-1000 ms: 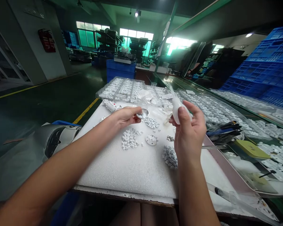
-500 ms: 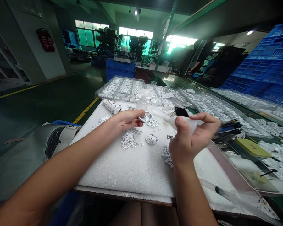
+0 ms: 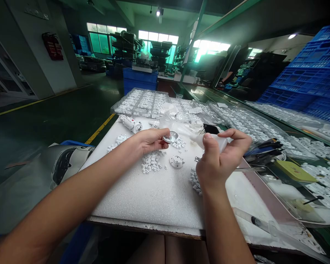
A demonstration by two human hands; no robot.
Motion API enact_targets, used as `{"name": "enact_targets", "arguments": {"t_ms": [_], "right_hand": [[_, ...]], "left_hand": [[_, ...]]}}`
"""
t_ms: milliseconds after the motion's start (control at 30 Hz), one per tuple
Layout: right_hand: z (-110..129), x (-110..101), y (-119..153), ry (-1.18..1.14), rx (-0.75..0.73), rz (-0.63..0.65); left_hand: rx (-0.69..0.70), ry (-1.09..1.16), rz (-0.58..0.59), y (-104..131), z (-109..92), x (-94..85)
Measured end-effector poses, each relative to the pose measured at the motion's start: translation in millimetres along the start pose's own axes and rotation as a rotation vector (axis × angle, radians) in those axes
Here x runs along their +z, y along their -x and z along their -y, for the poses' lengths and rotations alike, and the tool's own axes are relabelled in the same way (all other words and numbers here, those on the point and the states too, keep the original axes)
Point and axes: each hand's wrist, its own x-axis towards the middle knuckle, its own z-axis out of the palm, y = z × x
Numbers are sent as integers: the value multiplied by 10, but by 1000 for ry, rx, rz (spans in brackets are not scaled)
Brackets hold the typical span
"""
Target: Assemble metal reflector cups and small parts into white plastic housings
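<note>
Nearest you, the white foam pad [image 3: 154,198] covers the bench, and its front edge runs bare across your lap side, with open room between your two forearms.

Your right hand [image 3: 218,161] is closed around a small white plastic squeeze bottle [image 3: 213,142], thumb on top and fingers curled under. The bottle lies nearly level, its long axis running from about 3 o'clock to 9 o'clock, with the tapered nozzle pointing toward your left hand.

Your left hand [image 3: 151,141] pinches a round silver metal disc [image 3: 171,137] by its near rim between thumb and fingertips, the rest of the hand half curled. The disc is held roughly flat just above the foam, face up. From the nozzle tip the disc lies at 9 o'clock, near but apart; I cannot tell from this angle whether the tip is level with the disc face or a little above it.

Below the gap between your hands, a second round grey disc [image 3: 176,161] rests on the foam, with a heap of small white oval parts [image 3: 151,163] at its 9 o'clock and another pile of small grey parts [image 3: 195,179] partly hidden by your right wrist.

Farther out at 12 o'clock, clear plastic trays of white parts [image 3: 143,102] close off the far edge of the pad. At 3 o'clock, dark-handled tools [image 3: 261,152] lie beside the pad.
</note>
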Motion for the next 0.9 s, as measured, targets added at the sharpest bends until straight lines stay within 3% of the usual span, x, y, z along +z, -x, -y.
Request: {"name": "enact_targets", "arguments": {"t_ms": [667, 833, 900], "right_hand": [[4, 3, 0, 28, -49, -8], [-15, 1, 4, -27, -44, -57], [-47, 8, -23, -81, -16, -4]], "left_hand": [[7, 0, -26, 44, -30, 25], [54, -52, -28, 21, -14, 8], [110, -94, -45, 1, -46, -29]]}}
